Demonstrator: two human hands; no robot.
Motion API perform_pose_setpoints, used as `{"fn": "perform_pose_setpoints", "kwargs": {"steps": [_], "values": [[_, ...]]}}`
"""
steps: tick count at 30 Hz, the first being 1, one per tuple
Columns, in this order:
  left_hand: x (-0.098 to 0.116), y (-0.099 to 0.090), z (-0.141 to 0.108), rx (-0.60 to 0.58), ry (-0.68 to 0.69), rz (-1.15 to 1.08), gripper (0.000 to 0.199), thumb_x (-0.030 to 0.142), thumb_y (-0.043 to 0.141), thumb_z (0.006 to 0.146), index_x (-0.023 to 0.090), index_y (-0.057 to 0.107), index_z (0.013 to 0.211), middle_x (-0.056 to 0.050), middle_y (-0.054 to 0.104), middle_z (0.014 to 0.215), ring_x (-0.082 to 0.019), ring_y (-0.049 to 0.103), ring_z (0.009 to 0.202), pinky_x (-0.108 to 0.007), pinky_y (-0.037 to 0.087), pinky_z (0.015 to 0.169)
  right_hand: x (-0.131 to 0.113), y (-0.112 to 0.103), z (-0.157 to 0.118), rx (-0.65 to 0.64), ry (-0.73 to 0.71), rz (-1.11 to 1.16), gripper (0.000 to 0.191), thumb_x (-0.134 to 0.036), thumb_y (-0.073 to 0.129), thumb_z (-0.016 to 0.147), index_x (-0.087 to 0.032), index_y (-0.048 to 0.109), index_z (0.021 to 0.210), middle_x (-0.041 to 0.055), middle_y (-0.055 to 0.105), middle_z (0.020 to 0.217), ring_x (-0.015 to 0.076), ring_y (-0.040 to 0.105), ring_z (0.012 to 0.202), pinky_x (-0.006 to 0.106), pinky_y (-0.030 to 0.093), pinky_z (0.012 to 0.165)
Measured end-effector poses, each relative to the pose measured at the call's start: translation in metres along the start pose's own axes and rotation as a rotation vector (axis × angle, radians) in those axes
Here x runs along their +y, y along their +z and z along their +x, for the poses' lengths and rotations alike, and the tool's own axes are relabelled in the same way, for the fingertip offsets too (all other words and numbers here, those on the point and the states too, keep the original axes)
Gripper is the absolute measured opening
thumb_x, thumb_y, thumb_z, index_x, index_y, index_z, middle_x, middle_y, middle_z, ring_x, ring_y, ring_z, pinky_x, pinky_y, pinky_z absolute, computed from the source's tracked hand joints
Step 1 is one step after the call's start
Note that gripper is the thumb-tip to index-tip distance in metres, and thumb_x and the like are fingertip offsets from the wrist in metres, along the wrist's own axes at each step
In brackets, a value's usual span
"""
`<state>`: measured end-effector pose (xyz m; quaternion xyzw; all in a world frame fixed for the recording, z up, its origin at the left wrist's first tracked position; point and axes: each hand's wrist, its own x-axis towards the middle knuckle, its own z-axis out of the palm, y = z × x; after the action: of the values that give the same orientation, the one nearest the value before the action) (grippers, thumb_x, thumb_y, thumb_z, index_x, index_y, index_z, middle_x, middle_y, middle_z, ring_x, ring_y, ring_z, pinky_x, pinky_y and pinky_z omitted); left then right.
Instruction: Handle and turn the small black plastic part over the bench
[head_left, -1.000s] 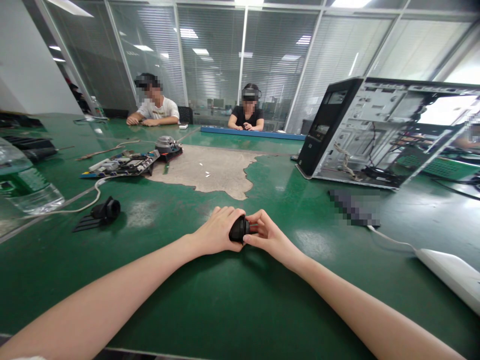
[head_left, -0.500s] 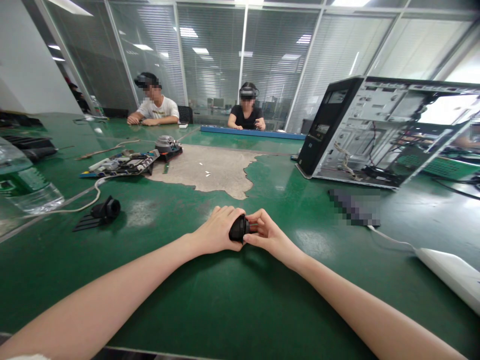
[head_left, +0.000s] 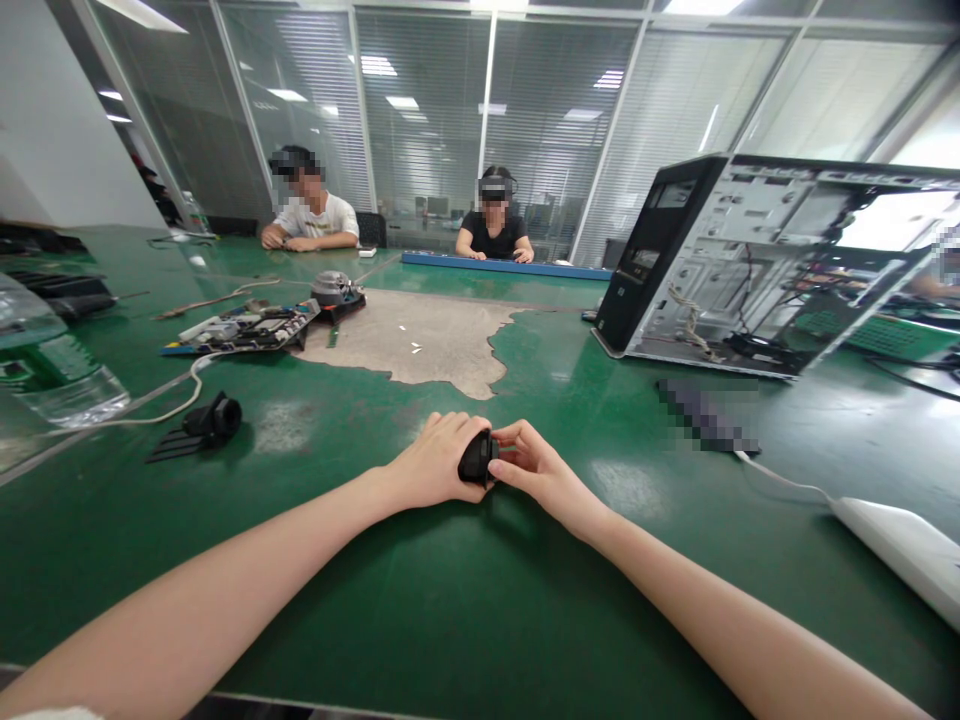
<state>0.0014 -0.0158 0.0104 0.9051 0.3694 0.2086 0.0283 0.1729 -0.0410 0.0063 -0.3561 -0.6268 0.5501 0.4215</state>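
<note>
At the middle of the green table, a small black rounded part with a ringed end sits between my two hands. My left hand is wrapped around its body from the left, hiding much of it. From the right, my right hand is closed with thumb and fingertips on the ringed end. What exactly the part is cannot be made out. Off to the left lies another black piece with a round opening and flat slatted tail.
An opened computer case stands at the right, near a blurred dark phone-like object with a cable to a white device. A circuit board and water bottle are at left. Two people sit across the table.
My right thumb and fingers have shifted slightly on the ringed end of the black part. My left hand keeps its hold in the same place.
</note>
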Motion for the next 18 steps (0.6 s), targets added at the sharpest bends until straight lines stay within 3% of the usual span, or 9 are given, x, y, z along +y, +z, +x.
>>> {"fn": "perform_pose_setpoints", "kwargs": {"steps": [4, 11, 18], "values": [[0.0000, 0.0005, -0.0004, -0.001, -0.005, -0.003, 0.050, 0.035, 0.061, 0.059, 0.020, 0.041, 0.102, -0.004, 0.052, 0.092, -0.022, 0.047, 0.084, -0.032, 0.032, 0.072, -0.0016, -0.0002, -0.0015, -0.008, -0.022, -0.008, 0.033, -0.029, 0.069, 0.063, -0.022, 0.043, 0.082, -0.0003, 0.052, 0.092, 0.0143, 0.053, 0.087, 0.031, 0.042, 0.077], [0.0012, -0.0001, 0.0000, 0.001, -0.006, -0.014, 0.046, 0.040, 0.060, 0.062, 0.020, 0.042, 0.100, -0.004, 0.053, 0.091, -0.023, 0.047, 0.085, -0.033, 0.032, 0.073, 0.0050, 0.0015, 0.0013, 0.054, 0.012, 0.007, 0.027, -0.034, 0.061, 0.071, -0.022, 0.044, 0.088, 0.0009, 0.052, 0.089, 0.0136, 0.053, 0.082, 0.030, 0.044, 0.073], [0.0005, -0.0008, -0.0002, -0.007, -0.006, -0.002, 0.052, 0.035, 0.062, 0.058, 0.019, 0.041, 0.103, -0.004, 0.052, 0.092, -0.023, 0.047, 0.085, -0.033, 0.032, 0.072, -0.0012, 0.0001, -0.0016, -0.017, -0.025, -0.032, 0.032, -0.029, 0.068, 0.064, -0.022, 0.043, 0.084, 0.0003, 0.053, 0.092, 0.0144, 0.053, 0.086, 0.032, 0.042, 0.078]]}}
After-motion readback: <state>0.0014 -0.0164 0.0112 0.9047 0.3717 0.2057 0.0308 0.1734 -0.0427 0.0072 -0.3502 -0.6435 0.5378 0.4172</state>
